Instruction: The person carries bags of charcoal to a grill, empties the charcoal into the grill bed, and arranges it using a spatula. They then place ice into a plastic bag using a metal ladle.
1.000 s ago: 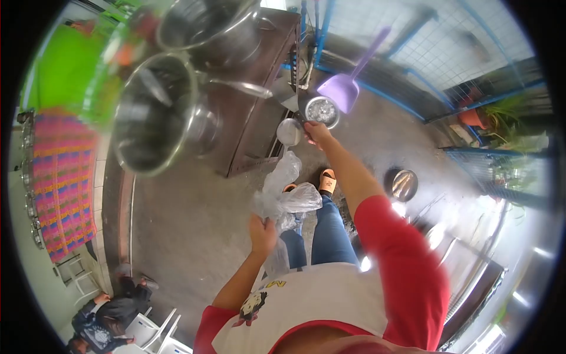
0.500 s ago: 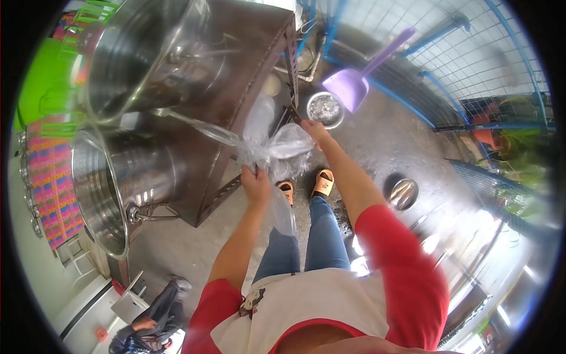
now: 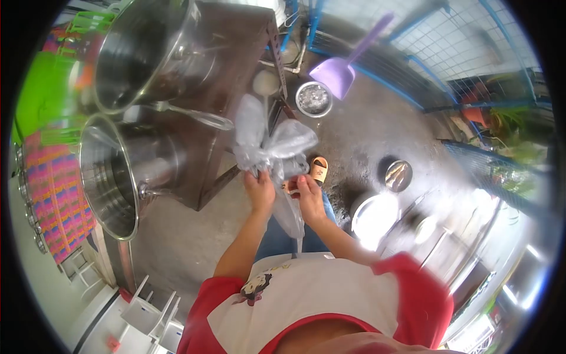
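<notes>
A bunch of clear plastic bags (image 3: 277,144) hangs in front of me, its lobes puffed out beside the brown metal table. My left hand (image 3: 259,192) is closed around the gathered lower part of the bunch. Close to its right, my right hand (image 3: 308,197) has thumb and fingers drawn together at the lower edge of the plastic; the exact pinch is hard to make out. A long strip of plastic trails below the hands over my legs.
Two large steel pots (image 3: 109,177) and a utensil with a clear handle (image 3: 203,118) are on the brown table (image 3: 227,65). A purple dustpan (image 3: 337,74), a metal bowl (image 3: 314,97), another bowl (image 3: 399,176) and a bright round pan (image 3: 375,218) lie along the floor.
My right hand has come back from the table's edge to the bags, beside my left hand. The view has shifted slightly, and the seated person at lower left no longer shows.
</notes>
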{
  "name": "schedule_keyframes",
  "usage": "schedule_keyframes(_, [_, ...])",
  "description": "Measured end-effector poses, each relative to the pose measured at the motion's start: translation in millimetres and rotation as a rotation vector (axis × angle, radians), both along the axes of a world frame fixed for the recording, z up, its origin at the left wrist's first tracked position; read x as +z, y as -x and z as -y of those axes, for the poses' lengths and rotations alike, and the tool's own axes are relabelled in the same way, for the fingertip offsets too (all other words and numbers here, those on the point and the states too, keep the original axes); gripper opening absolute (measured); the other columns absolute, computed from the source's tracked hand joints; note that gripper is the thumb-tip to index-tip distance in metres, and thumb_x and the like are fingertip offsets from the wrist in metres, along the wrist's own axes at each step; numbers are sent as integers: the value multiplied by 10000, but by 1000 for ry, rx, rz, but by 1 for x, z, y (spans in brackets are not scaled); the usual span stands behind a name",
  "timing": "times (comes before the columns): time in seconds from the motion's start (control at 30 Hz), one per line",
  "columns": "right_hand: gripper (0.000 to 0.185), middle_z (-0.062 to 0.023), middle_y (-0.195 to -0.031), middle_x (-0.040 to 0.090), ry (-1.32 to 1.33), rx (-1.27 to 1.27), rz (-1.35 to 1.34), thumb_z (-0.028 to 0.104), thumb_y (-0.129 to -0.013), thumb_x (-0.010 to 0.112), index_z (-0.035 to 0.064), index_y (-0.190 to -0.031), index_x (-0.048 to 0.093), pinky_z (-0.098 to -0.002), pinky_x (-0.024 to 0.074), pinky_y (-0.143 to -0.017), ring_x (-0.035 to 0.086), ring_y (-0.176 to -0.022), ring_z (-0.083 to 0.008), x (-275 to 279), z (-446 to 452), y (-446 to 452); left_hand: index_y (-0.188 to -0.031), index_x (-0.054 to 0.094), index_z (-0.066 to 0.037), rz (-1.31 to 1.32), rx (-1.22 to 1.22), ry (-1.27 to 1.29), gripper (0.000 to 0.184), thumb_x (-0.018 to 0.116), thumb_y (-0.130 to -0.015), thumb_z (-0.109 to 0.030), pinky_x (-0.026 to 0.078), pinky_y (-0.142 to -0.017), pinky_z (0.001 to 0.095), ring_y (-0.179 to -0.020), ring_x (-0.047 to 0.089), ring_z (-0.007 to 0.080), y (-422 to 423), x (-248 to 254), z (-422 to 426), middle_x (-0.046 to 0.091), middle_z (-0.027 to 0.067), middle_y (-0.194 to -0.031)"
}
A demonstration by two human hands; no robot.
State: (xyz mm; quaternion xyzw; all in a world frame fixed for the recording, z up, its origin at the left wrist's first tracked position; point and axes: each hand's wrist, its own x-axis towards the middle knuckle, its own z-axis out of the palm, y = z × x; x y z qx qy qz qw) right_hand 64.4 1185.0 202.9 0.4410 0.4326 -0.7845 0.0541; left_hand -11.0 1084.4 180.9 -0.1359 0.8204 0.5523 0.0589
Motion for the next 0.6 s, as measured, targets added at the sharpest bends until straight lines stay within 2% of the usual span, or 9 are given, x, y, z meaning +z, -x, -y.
schedule_keyframes(0.1, [146, -19, -857, 580, -542, -51, -100, 153, -969, 510, 24, -978, 578, -229, 423, -704, 506, -790, -82, -4, -31, -23, -1145, 532, 32, 136, -63, -217, 278, 556, -883, -59, 430, -897, 314, -1018, 562, 184, -35, 5, -5, 602, 124, -1105])
schedule_keyframes(0.17, [128, -39, -893, 608, -573, -251, -17, 112, -948, 512, 13, -985, 585, -245, 444, -708, 527, -791, -97, -6, -61, -30, -1113, 555, 16, 219, -126, -221, 246, 574, -882, -66, 440, -876, 308, -986, 559, 154, -50, 3, -16, 605, 101, -1096])
schedule_keyframes(0.2, [164, -48, -906, 610, -543, -211, 115, 133, -940, 503, 5, -997, 589, -261, 459, -694, 543, -793, -108, -1, -76, -37, -1113, 555, 16, 222, -137, -228, 246, 574, -882, -66, 440, -876, 308, -986, 559, 154, -60, 2, -27, 605, 101, -1096])
schedule_keyframes(0.3, [242, -49, -887, 610, -448, -138, 152, 211, -938, 492, 5, -1018, 592, -272, 469, -684, 555, -765, -124, -4, -97, -61, -1085, 569, 5, 214, -135, -408, 219, 585, -881, -75, 446, -844, 306, -944, 555, 140, -91, 12, -60, 616, 82, -1072])
schedule_keyframes(0.37, [275, -22, -903, 594, -66, -174, 228, 269, -946, 481, 41, -1054, 589, -260, 438, -656, 527, -737, -107, -3, -102, -66, -1161, 561, 14, 178, -339, -397, 261, 514, -933, -105, 420, -922, 312, -1017, 579, 197, -94, 17, -78, 631, 117, -1114])
schedule_keyframes(0.47, [313, -43, -938, 611, -72, -259, 184, 295, -942, 478, 30, -1069, 588, -281, 459, -679, 569, -769, -138, -40, -112, -79, -1189, 552, 11, 318, -374, -302, 299, 526, -926, -128, 421, -922, 321, -1051, 586, 223, -81, 5, -103, 633, 149, -1124])
schedule_keyframes(0.5, [361, -77, -904, 655, -201, -230, 239, 330, -941, 473, 11, -1029, 618, -293, 481, -685, 613, -793, -147, -39, -116, -76, -1209, 537, 10, 375, -418, -169, 343, 548, -894, -125, 430, -923, 356, -1068, 591, 308, -79, -29, -105, 623, 206, -1126])
schedule_keyframes(0.53, [361, -77, -904, 655, -195, -234, 244, 330, -941, 473, 11, -1029, 618, -293, 481, -685, 613, -793, -147, -45, -119, -83, -1209, 537, 10, 381, -422, -163, 343, 548, -894, -125, 430, -923, 356, -1068, 591, 308, -73, -47, -109, 623, 206, -1126])
schedule_keyframes(0.6, [373, -84, -872, 668, -415, -61, 263, 317, -946, 463, -1, -1044, 630, -288, 480, -653, 630, -783, -151, -66, -125, -108, -1210, 512, 51, 259, -522, 41, 394, 561, -859, -121, 434, -927, 415, -1060, 570, 413, -57, -81, -123, 599, 266, -1132])
